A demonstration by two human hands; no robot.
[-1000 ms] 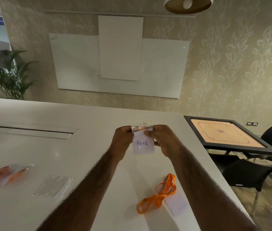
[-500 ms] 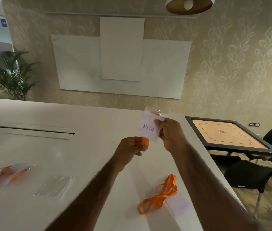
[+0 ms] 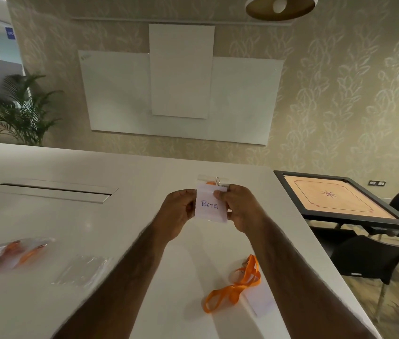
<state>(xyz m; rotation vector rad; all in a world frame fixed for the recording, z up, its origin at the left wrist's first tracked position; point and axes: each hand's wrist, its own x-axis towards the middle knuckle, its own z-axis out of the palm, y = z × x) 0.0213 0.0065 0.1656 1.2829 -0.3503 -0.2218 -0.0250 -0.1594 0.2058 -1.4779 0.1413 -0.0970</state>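
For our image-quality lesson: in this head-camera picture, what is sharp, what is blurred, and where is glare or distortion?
Head view: the BETA card between left hand and right hand is sharp; the orange packets at far left are smeared; a glint sits on the whiteboard, whose sides lean with the wide lens.

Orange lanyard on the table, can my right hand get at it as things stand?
Probably, once it lets go: the right hand pinches the badge, but the lanyard lies uncovered beside that forearm, nothing over it.
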